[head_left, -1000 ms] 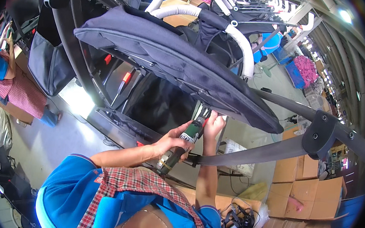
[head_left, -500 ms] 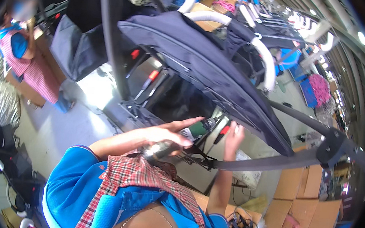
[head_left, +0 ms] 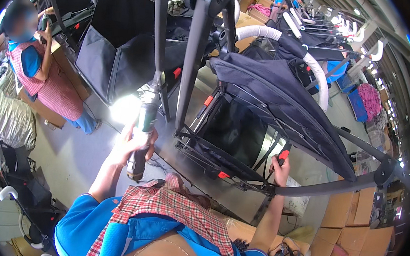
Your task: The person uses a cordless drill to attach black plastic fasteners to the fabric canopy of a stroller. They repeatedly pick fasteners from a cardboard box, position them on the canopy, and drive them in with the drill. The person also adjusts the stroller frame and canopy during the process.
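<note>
Drill (head_left: 146, 118): grasped in the left hand (head_left: 137, 144), fingers wrapped round its body, tip pointing to the far side; it is held left of the stroller frame.
Stroller frame (head_left: 195, 63): in front of the person, to the right; its thick dark left tube rises just beyond the drill, and a right tube (head_left: 326, 189) runs out past the right forearm.
Red-and-black fitting (head_left: 284, 155): on the near right of the frame, with the right hand (head_left: 281, 170) closed round it.
Fabric hood (head_left: 284, 110): its long edge slants from far left to near right, over the seat opening.
Room to move: grey floor (head_left: 78, 153) lies open left of the drill – a narrower strip separates it from the frame's near left corner. On the right, the tube and cardboard boxes (head_left: 350, 248) crowd the forearm.
Since half a second ago: the drill has left the fitting and swung left, clear of the near bar – the right hand remains at the fitting.
</note>
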A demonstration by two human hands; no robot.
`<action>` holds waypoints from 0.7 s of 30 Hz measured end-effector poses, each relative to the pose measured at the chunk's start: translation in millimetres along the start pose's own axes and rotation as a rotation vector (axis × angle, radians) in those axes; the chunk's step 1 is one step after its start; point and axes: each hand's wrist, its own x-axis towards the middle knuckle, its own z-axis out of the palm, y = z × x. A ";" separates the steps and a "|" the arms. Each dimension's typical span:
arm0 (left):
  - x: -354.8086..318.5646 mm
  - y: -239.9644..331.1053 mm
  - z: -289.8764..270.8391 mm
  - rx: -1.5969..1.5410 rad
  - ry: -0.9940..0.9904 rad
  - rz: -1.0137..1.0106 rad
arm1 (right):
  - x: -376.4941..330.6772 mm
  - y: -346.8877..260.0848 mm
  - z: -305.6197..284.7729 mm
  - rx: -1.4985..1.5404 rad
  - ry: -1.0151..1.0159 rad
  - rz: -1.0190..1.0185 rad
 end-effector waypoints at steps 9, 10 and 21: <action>181.4 -57.2 -32.3 0.817 -0.267 -0.317 | 9.2 -28.7 -25.2 0.307 -0.021 0.379; 194.6 -65.0 -20.2 0.825 -0.295 -0.324 | 8.0 -29.4 -28.2 0.311 -0.025 0.381; 221.1 -64.0 10.0 0.947 -0.308 -0.590 | 19.4 -49.5 -18.6 0.066 0.012 0.452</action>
